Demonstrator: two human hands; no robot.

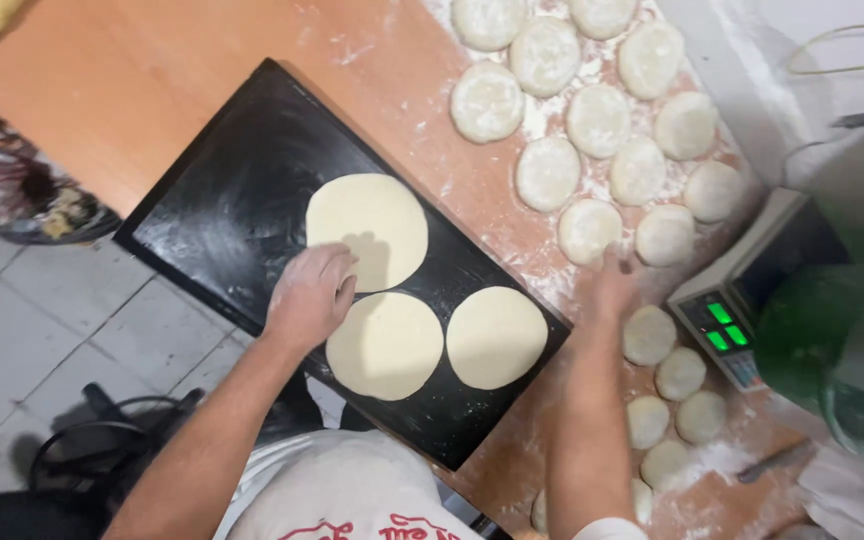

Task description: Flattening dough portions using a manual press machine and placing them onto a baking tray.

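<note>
Under the left grip (310,296) lies a pale cream dough disc (368,230), on a black tray (222,200) streaked with faint white flour. Two more cream discs (385,345) lie just beside that grip. The worktop (132,90) is orange-brown, dusted white around the right grip (612,285), where off-white floured dough balls (589,230) lie. Beyond that grip a grey scale (727,325) shows glowing green digits, next to a green bag (812,330).

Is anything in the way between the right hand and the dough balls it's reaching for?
Nothing visible is. The right hand hovers over bare floured table, blurred, with a dough ball just beyond its fingers and more either side. The left hand rests on a flat dough round on the black tray.
</note>
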